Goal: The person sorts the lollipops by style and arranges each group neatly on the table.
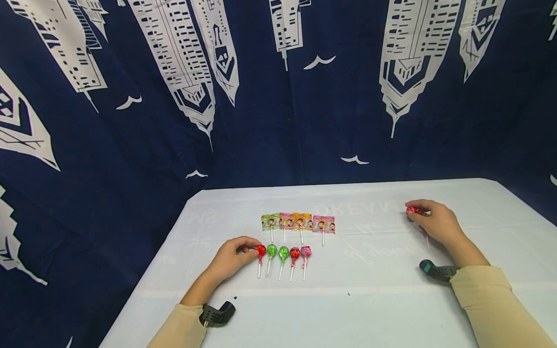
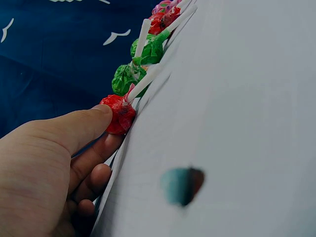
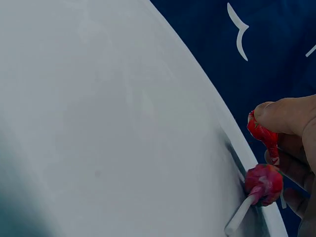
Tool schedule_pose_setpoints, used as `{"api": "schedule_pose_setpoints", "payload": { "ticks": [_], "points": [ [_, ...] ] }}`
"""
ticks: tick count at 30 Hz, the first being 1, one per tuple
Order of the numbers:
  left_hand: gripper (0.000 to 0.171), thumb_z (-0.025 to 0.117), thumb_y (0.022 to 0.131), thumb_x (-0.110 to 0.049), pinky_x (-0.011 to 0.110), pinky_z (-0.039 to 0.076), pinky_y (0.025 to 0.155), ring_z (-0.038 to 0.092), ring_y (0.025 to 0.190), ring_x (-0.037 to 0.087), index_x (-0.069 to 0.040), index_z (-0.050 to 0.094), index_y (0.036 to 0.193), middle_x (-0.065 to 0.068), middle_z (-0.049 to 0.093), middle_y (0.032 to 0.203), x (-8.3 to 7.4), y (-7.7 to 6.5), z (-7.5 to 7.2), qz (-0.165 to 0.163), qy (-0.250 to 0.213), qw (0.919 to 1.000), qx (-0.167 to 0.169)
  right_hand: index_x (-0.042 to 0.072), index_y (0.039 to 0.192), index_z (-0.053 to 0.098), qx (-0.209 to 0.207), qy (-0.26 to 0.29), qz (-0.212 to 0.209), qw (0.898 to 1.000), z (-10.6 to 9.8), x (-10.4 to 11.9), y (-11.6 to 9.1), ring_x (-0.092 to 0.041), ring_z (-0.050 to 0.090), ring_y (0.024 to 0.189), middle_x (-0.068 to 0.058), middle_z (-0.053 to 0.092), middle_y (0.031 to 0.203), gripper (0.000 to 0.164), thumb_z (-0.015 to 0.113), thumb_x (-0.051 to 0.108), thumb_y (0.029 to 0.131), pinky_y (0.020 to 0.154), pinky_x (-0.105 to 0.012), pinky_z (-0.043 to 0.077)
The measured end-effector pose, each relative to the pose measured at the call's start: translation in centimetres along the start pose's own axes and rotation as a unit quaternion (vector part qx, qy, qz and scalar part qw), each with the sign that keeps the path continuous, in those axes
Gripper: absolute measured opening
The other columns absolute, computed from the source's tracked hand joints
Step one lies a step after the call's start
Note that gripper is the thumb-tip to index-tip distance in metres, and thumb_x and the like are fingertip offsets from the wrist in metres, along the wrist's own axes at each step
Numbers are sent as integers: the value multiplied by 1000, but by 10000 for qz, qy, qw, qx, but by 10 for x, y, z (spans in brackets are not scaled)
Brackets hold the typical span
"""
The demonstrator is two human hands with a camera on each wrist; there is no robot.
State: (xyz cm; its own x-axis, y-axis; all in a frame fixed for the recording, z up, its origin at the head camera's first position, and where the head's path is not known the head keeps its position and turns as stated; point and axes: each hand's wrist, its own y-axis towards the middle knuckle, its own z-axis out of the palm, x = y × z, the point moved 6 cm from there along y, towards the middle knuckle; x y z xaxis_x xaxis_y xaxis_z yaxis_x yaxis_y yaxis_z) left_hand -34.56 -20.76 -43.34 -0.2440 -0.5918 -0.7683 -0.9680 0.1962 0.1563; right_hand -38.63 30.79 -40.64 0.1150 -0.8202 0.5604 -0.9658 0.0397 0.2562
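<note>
My left hand (image 1: 235, 256) is at the left end of a front row of lollipops, thumb and fingers pinching the head of a red lollipop (image 2: 118, 114). Beside it lie two green lollipops (image 1: 271, 250), then a darker red lollipop (image 1: 294, 253) and a pink lollipop (image 1: 306, 252), sticks toward me. Far to the right, my right hand (image 1: 437, 224) pinches a red lollipop (image 3: 261, 131) by its wrapped head. Just by those fingers, a second, pinkish-red lollipop (image 3: 265, 183) lies on the table in the right wrist view; the hand mostly hides it in the head view.
Behind the front row lies a row of flat-wrapped lollipops, with a green packet (image 1: 271, 221), an orange packet (image 1: 302, 220) and a pink packet (image 1: 324, 224) among them. A white cloth covers the table (image 1: 330, 319). A dark blue printed curtain (image 1: 278, 135) hangs behind it.
</note>
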Motion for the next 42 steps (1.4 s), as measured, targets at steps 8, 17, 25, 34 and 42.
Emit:
{"api": "schedule_pose_setpoints", "payload": {
  "ticks": [8,17,25,34,42],
  "points": [
    [17,77,87,-16,23,39,72,52,83,13,-19,76,103,-3,64,87,1,0,0,21,-30,10000,4,4,128,63,-121,108,20,9999,-5,16,0,-33,58,91,-27,63,117,40,64,30,97,64,-32,44],
    [17,77,87,-17,23,39,71,52,83,13,-19,76,104,-3,64,87,1,0,0,-16,-53,10000,-8,6,127,62,-200,423,-128,9988,-9,36,0,-37,62,99,-25,65,118,40,65,32,97,57,-28,48],
    [17,77,87,-17,23,40,72,52,83,13,-19,76,104,-3,64,87,1,1,0,-18,-51,10000,-15,10,123,65,-382,544,-452,9968,-12,51,0,-22,70,95,-20,69,119,34,68,30,95,69,-18,47],
    [17,77,86,-17,23,40,72,53,82,12,-19,76,104,-3,65,87,2,1,1,21,-52,10000,1,15,118,69,-265,776,-810,9933,-12,70,-3,20,52,80,-12,67,118,25,67,29,97,69,-16,48],
    [17,77,87,-18,23,39,72,52,82,13,-20,76,103,-3,64,86,3,1,1,-10,-34,10000,-23,12,126,64,127,1011,-858,9911,-4,84,-4,13,61,82,-18,72,114,32,69,15,94,70,-15,49]
  ]
}}
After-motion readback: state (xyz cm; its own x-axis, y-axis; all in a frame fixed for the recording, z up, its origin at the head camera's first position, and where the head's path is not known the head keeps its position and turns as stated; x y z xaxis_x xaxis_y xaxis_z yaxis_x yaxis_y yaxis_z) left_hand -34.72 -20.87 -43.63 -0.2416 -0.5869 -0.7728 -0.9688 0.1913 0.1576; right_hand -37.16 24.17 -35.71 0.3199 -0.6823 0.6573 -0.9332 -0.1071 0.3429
